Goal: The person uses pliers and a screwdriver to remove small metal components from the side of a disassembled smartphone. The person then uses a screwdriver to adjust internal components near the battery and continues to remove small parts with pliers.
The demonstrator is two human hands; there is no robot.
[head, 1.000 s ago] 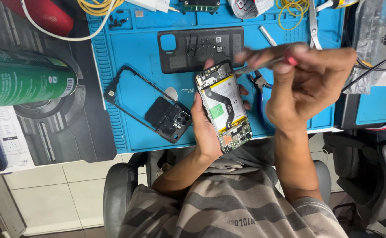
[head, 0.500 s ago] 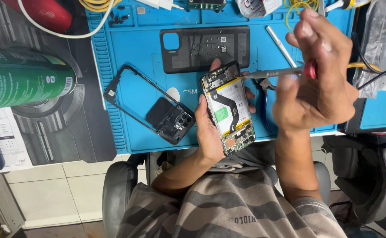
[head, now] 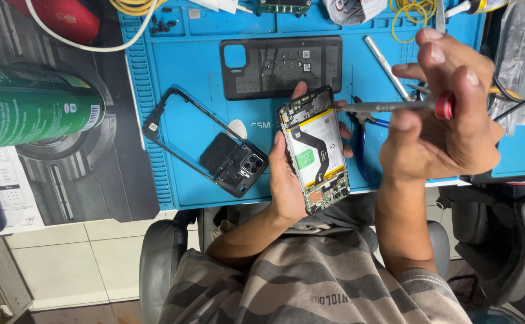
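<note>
Since the earlier frame, I see the right hand [head: 439, 141] has lowered slightly, its screwdriver [head: 394, 107] tip now meeting the top edge of the opened phone [head: 314, 150]. At frame center, the left hand [head: 286, 186] wraps the phone from behind, fingers closed around its edges. Right-hand fingers pinch the screwdriver's red-ringed handle. On the blue mat [head: 178, 66], a black back cover [head: 280, 65] lies above and a phone frame [head: 205, 144] lies to the left.
</note>
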